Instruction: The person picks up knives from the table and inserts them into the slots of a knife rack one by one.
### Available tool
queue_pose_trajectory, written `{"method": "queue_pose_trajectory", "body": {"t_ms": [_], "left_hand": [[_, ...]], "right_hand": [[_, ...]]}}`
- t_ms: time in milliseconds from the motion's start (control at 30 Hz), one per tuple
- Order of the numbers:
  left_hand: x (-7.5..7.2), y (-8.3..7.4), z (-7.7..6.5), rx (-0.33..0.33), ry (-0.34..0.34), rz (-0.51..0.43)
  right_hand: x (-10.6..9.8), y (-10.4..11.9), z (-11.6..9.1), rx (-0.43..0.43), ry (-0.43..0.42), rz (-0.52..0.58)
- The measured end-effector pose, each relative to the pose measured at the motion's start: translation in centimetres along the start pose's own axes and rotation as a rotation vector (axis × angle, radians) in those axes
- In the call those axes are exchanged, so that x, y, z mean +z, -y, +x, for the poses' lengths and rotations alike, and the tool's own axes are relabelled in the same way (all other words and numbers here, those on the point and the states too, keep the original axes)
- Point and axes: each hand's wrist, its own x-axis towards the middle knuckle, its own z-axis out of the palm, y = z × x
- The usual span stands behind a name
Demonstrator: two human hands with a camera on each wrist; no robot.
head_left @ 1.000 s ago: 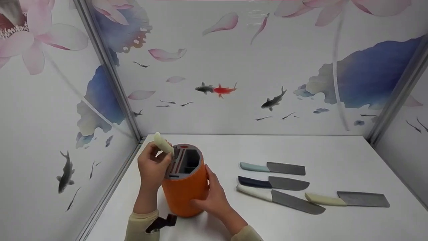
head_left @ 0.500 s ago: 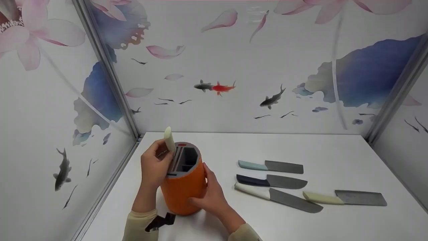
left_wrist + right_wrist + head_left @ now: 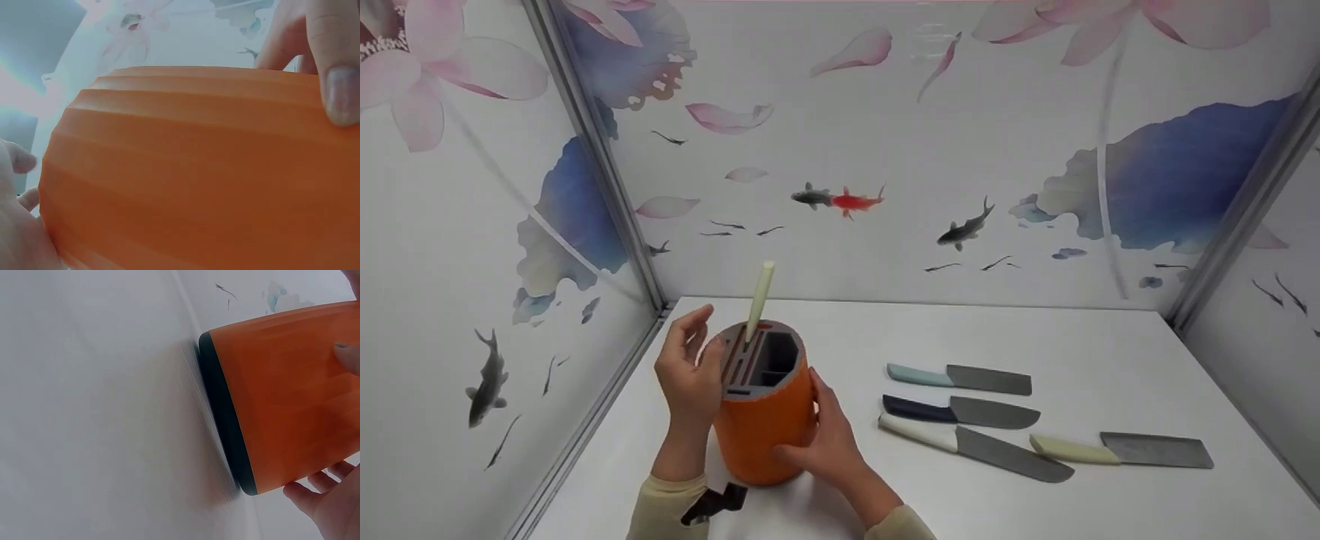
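An orange knife block [image 3: 763, 439] with a grey slotted top stands on the table. A knife with a pale yellow handle [image 3: 760, 296] stands in one of its slots, leaning slightly right, its blade hidden inside. My left hand [image 3: 690, 371] is off the handle, fingers loosely bent, with the thumb right at the block's left rim. My right hand [image 3: 829, 435] grips the block from the right side, thumb across its front. Ribbed orange wall of the knife block [image 3: 191, 169] fills much of the left wrist view. Its dark base [image 3: 225, 416] shows in the right wrist view.
Right of the block lie several knives: one with a light blue handle [image 3: 916, 373], one navy [image 3: 916, 409], one white [image 3: 919, 433] and one pale yellow [image 3: 1075, 449]. White panels [image 3: 840, 135] printed with fish and lotus enclose the table at the back and sides.
The pale-handled knife has tipped upright into a slot, and my left hand has let go of it and drawn back left. My right hand keeps its grip on the block.
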Motion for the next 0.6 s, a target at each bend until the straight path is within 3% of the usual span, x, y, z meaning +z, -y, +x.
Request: {"method": "queue_pose_trajectory", "body": {"t_ms": [100, 333, 500, 600], "left_hand": [[-1.1, 0.5, 0.3, -0.022, 0.029, -0.016], [-2.3, 4.6, -0.3, -0.113, 0.251, -0.236], [-2.6, 7.3, -1.3, -0.120, 0.390, -0.343], [-2.8, 8.2, -1.9, -0.096, 0.431, -0.402]], "right_hand": [[0.2, 0.2, 0.1, 0.001, 0.002, 0.011], [0.0, -0.4, 0.1, -0.022, 0.001, 0.030], [0.0, -0.3, 0.1, -0.022, -0.004, 0.036], [0.1, -0.1, 0.1, -0.008, 0.008, 0.030]]}}
